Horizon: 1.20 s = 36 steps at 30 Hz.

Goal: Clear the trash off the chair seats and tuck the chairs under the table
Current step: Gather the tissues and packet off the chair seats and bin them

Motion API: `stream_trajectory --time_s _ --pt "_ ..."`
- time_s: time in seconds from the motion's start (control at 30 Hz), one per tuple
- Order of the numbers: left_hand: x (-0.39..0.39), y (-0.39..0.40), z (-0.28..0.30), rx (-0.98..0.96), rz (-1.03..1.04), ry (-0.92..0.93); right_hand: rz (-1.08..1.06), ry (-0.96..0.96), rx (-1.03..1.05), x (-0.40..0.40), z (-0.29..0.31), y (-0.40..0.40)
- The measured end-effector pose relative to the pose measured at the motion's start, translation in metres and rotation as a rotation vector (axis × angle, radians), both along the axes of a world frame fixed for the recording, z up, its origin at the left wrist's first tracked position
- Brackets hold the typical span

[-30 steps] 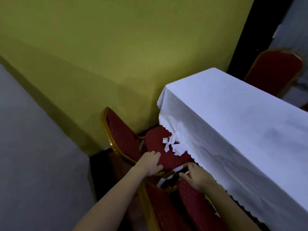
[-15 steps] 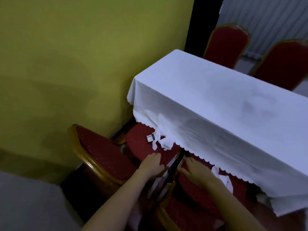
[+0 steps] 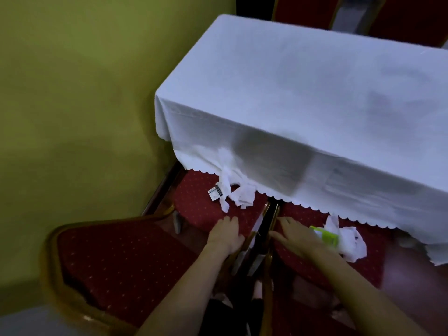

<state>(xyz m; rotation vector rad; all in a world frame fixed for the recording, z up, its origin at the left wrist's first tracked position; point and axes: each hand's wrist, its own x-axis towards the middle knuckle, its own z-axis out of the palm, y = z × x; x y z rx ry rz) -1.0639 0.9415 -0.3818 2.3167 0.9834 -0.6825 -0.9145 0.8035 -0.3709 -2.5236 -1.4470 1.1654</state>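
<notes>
Hands first: your left hand [image 3: 225,235] lies flat with straight fingers on the near edge of the left chair seat [image 3: 206,207], holding nothing; your right hand [image 3: 293,236] lies flat with fingers spread on the right chair seat [image 3: 312,260], also holding nothing, its fingertips pointing toward the gap between the two seats. Trash on the left chair seat: torn white paper scraps [image 3: 238,194] and a small printed wrapper [image 3: 214,192], right at the scalloped hem of the white tablecloth [image 3: 303,98] that covers the worktop; one strip of paper runs up against the cloth. Trash on the right chair seat: a green-and-white packet [image 3: 326,236] just beside your right hand, touching or nearly touching the wrist, and crumpled white plastic or paper [image 3: 349,241] next to it; both lie close to the hem. You see both seats partly under the worktop edge; the left chair's red padded backrest [image 3: 121,258] with its gold frame stands at the lower left, near the yellow-green wall [image 3: 84,93]; two more red chair backs [image 3: 305,8] show beyond the far side of the worktop.
</notes>
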Motion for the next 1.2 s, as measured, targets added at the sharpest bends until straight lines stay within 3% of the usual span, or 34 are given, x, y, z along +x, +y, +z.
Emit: stream_trajectory --time_s 0.27,0.4,0.53,0.67,0.73,0.8,0.93,1.03,1.13,1.2 --pt "0.054 0.073 -0.112 0.060 -0.010 -0.068 0.046 -0.019 -0.072 0.036 -0.109 0.070" --pt "0.084 0.111 -0.181 0.186 -0.220 -0.226 0.002 -0.028 -0.089 0.051 -0.182 0.099" --pt "0.101 0.140 -0.234 0.322 -0.582 -0.159 0.041 -0.095 -0.039 0.054 -0.237 0.115" --pt "0.106 0.152 -0.259 0.350 -0.626 -0.118 0.020 -0.152 0.035 0.052 -0.281 0.125" --pt "0.105 0.157 -0.264 0.334 -0.613 -0.207 -0.002 -0.205 0.061 0.044 -0.296 0.126" --pt "0.103 0.164 -0.264 0.290 -0.535 -0.332 -0.012 -0.273 0.047 0.037 -0.304 0.125" --pt "0.084 0.172 -0.255 0.219 -0.163 -0.528 0.005 -0.349 0.008 0.036 -0.300 0.125" --pt "0.064 0.181 -0.254 0.304 0.130 -0.556 0.033 -0.375 0.056 0.036 -0.291 0.134" --pt "0.051 0.188 -0.259 0.207 0.445 -0.534 0.048 -0.365 0.102 0.031 -0.291 0.146" --pt "0.049 0.191 -0.262 0.157 0.513 -0.526 0.049 -0.337 0.111 0.026 -0.297 0.154"
